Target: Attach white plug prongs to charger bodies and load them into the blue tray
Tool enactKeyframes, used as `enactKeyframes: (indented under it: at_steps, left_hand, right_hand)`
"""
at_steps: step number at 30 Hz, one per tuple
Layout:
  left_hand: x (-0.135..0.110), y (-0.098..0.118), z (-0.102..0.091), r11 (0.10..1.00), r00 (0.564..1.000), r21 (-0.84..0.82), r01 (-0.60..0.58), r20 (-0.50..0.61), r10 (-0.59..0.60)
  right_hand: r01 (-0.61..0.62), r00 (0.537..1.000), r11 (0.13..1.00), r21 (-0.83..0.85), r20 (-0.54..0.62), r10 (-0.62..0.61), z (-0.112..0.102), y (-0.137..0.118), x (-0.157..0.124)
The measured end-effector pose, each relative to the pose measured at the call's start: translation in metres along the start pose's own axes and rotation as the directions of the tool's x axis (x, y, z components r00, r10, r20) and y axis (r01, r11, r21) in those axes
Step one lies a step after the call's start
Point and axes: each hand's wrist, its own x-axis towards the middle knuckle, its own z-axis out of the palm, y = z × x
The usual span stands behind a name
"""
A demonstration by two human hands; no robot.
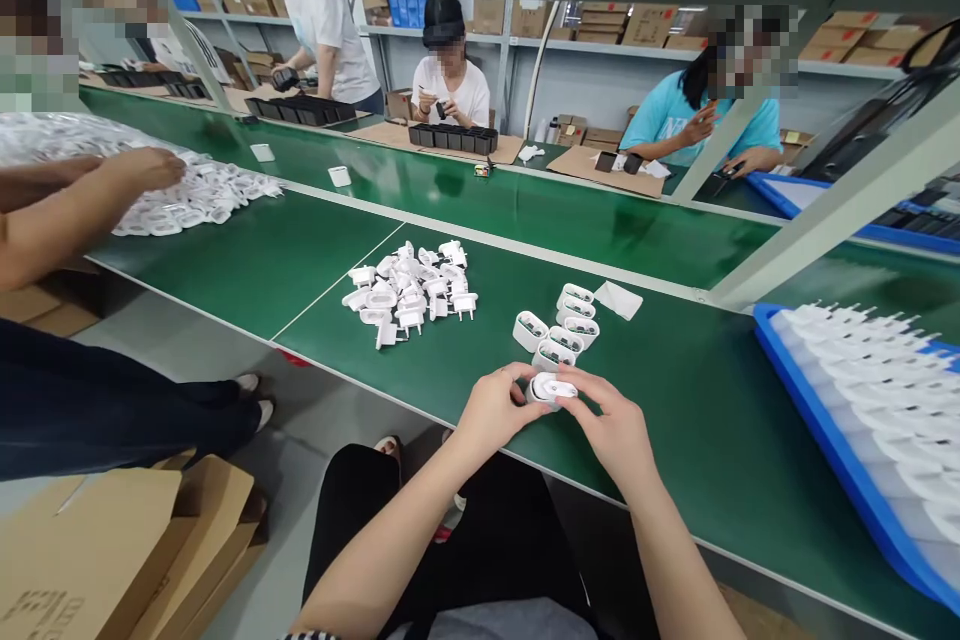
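Near the front edge of the green bench, a white plug charger [551, 390] sits between my two hands, its oval plug cover on top of the housing. My left hand [499, 403] grips its left side with fingers and thumb. On the other side, my right hand [609, 417] has its thumb and fingers against the cover and housing. Just beyond stand several open white charger housings [564, 340] with green circuit boards inside. To the left lies a loose pile of white plug covers with pins [409, 288].
A blue tray [825, 450] with rows of white plug pieces stands at the right. A white paper scrap [619, 300] lies behind the housings. At the left, a co-worker's hand [154, 168] is over a heap of white parts [217, 190]. A slanted metal post [832, 205] rises at the back right.
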Motion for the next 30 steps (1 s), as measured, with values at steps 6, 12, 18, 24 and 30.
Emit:
enactKeyframes:
  at_steps: [6, 12, 18, 24, 30]
  left_hand:
    - [-0.005, 0.004, -0.007, 0.990, 0.991, 0.058, -0.130, 0.052, 0.127]
    - [0.002, 0.032, -0.020, 0.882, 0.976, 0.436, -0.177, 0.195, 0.099]
    - [0.017, 0.065, -0.028, 0.691, 0.899, 0.685, -0.233, 0.423, -0.116]
    - [0.023, 0.068, -0.028, 0.693, 0.838, 0.669, -0.268, 0.518, -0.175]
    - [0.017, 0.044, -0.051, 0.684, 0.858, 0.660, -0.310, 0.504, -0.098]
  right_hand:
    - [-0.037, 0.982, 0.994, -0.101, 0.179, 0.055, -0.007, -0.002, 0.009]
    - [0.053, 0.909, 0.936, -0.347, 0.405, 0.098, -0.017, -0.018, 0.029]
    - [0.117, 0.764, 0.849, -0.515, 0.593, 0.254, -0.022, -0.046, 0.038]
    - [0.106, 0.701, 0.835, -0.539, 0.636, 0.322, -0.018, -0.054, 0.046]
    - [0.048, 0.737, 0.820, -0.570, 0.575, 0.356, -0.024, -0.048, 0.038]
